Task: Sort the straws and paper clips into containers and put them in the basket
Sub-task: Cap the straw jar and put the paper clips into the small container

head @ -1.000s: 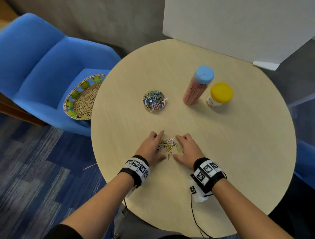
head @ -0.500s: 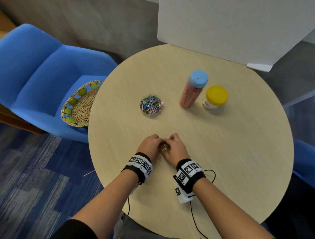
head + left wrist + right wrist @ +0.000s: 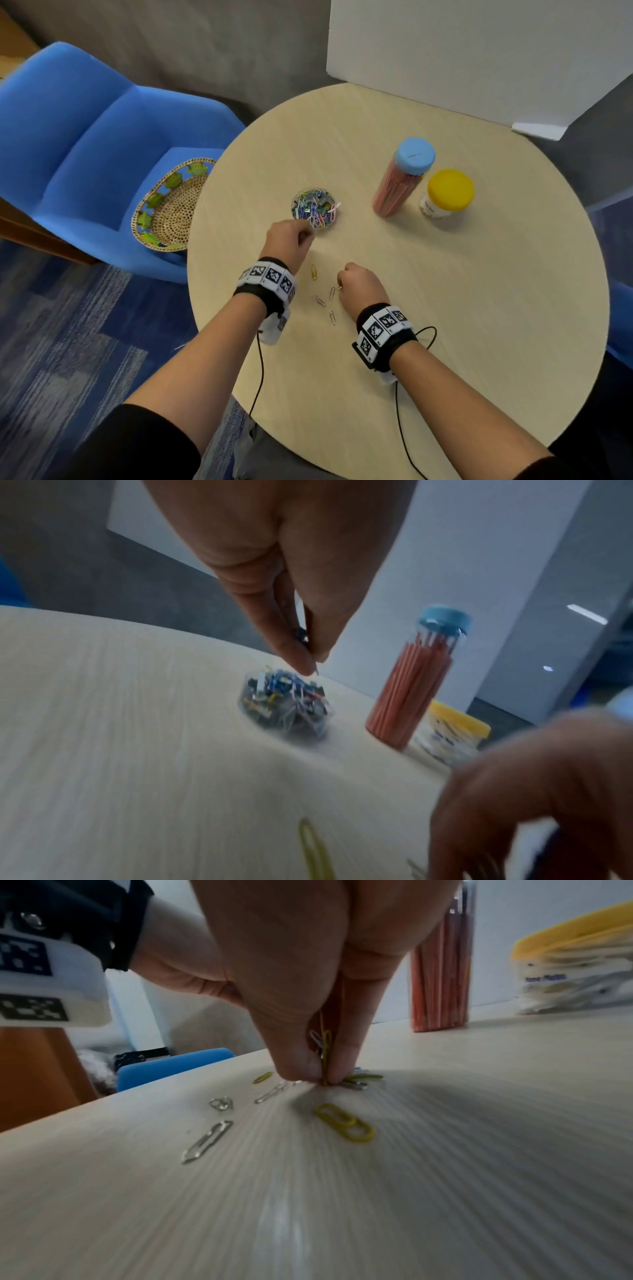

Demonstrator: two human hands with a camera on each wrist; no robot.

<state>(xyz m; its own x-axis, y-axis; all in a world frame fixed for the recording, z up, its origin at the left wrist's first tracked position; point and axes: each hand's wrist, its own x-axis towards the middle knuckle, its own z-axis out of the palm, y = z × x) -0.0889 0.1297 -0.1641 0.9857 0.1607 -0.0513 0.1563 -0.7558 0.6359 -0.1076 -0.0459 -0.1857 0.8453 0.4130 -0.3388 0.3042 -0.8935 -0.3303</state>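
A small clear dish [image 3: 314, 207] full of coloured paper clips sits mid-table. My left hand [image 3: 291, 238] hovers at its near edge, its fingertips [image 3: 308, 658] pinching a few clips just above the dish [image 3: 286, 704]. My right hand [image 3: 358, 287] stays low on the table and pinches a bunch of clips [image 3: 325, 1056] against the wood. Loose clips lie between the hands: a yellow clip [image 3: 313, 272] and several silver clips [image 3: 331, 317]. A tall tube of pink straws [image 3: 399, 185] with a blue lid stands behind, to the right.
A yellow-lidded jar [image 3: 445, 195] stands right of the straw tube. The woven basket [image 3: 171, 205] rests on a blue chair [image 3: 85, 144] left of the round table [image 3: 479, 308]. A white board [image 3: 479, 51] stands at the table's far edge.
Both hands gathered the clip pile, then parted. My left hand rose and moved forward to the dish with clips. The right hand stayed near the leftover clips.
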